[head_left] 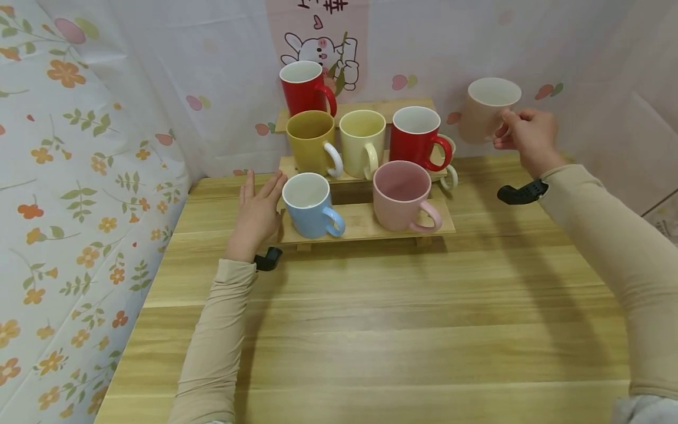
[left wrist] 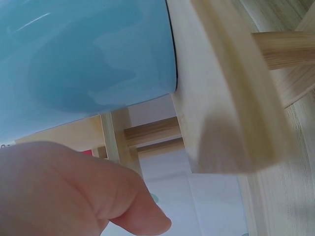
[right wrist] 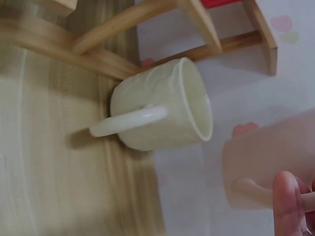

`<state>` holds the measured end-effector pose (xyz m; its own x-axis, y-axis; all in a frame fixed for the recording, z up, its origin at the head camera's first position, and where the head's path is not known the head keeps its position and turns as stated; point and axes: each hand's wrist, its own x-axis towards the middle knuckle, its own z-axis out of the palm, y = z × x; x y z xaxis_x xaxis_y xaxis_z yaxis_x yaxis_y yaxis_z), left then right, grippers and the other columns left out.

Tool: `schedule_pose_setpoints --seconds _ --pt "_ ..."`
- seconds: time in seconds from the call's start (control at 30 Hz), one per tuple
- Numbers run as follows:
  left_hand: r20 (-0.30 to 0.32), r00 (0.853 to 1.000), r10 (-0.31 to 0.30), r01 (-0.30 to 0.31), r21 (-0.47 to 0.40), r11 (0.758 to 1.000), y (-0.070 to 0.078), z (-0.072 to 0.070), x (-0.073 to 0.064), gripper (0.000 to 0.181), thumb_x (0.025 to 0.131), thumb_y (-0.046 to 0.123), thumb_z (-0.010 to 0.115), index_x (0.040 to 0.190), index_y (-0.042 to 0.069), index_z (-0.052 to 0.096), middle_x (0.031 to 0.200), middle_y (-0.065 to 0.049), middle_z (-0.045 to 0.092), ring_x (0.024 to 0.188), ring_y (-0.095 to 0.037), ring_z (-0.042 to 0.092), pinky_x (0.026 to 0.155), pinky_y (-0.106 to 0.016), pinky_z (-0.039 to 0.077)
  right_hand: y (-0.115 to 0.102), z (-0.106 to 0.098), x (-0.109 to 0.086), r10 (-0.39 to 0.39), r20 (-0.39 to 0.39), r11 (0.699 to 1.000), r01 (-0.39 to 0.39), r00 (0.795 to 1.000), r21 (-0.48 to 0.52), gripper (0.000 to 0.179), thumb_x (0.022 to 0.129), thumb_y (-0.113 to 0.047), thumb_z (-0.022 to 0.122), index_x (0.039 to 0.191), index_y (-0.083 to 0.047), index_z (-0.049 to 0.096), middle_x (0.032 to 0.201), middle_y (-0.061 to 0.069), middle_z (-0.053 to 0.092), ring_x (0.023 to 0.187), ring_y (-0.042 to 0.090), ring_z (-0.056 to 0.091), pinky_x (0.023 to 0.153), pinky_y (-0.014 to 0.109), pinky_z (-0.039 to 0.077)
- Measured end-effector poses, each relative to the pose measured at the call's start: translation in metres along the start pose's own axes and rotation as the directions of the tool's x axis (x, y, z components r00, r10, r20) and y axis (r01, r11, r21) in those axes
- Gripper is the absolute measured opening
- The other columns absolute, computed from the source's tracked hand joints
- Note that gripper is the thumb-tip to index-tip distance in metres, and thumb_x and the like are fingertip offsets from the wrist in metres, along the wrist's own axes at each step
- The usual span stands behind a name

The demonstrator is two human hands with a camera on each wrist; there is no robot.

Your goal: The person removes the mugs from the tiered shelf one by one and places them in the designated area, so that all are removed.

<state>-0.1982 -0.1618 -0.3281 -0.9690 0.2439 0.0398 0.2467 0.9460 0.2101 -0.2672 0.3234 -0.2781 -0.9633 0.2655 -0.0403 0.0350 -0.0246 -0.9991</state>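
Wooden tabletop (head_left: pixel 339 330) is stretching before both hands, leaving open room on their near side. The left hand (head_left: pixel 256 212) is spreading straight fingers by the left edge of the tiered rack (head_left: pixel 357 219), nearest the blue mug (head_left: pixel 308 216); the pink mug (head_left: pixel 398 209) is sitting farther right. To me, work is looking partway: six mugs (head_left: pixel 311 152) racked, the cream mug (right wrist: pixel 147 88) standing off, inward from the right hand (head_left: pixel 534 135), which is pinching the pale pink mug's handle aloft, before the patterned cloth (head_left: pixel 228 65).

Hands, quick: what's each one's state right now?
Left hand: open, holding nothing, beside the blue mug.
Right hand: closed, holding the pale pink mug by its handle.
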Motion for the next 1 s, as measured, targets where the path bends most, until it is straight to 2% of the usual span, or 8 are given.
schedule_pose_setpoints --seconds 0.37,0.63,1.0 --pt "0.008 1.000 -0.009 0.009 -0.003 1.000 -0.003 0.002 -0.001 0.072 0.089 0.006 0.057 0.153 0.015 0.024 0.161 0.000 0.017 0.145 -0.043 -0.012 0.117 -0.063 0.005 0.031 -0.005 0.004 0.017 0.002 1.000 -0.017 1.000 -0.004 0.022 0.091 -0.019 0.062 0.076 -0.004 0.065 0.058 0.004 0.062 0.046 0.013 0.064 0.050 0.022 0.057" --pt "0.013 1.000 -0.003 0.003 0.011 1.000 -0.002 0.003 -0.002 0.073 0.089 0.003 0.056 0.153 0.015 0.024 0.161 0.000 0.018 0.145 -0.044 -0.011 0.117 -0.063 0.006 0.057 -0.009 0.001 0.029 -0.010 0.999 -0.028 1.000 0.032 0.027 0.092 -0.014 0.059 0.067 -0.006 0.066 0.055 0.003 0.061 0.044 0.011 0.062 0.048 0.021 0.056" --pt "0.009 1.000 -0.007 0.007 0.007 1.000 -0.001 0.001 0.000 0.072 0.089 0.004 0.055 0.153 0.014 0.024 0.161 0.000 0.018 0.145 -0.043 -0.012 0.117 -0.063 0.006 0.076 -0.006 0.003 0.033 -0.026 0.999 -0.033 0.999 -0.011 0.028 0.093 -0.017 0.058 0.068 -0.007 0.064 0.054 0.000 0.062 0.044 0.008 0.062 0.048 0.019 0.055"
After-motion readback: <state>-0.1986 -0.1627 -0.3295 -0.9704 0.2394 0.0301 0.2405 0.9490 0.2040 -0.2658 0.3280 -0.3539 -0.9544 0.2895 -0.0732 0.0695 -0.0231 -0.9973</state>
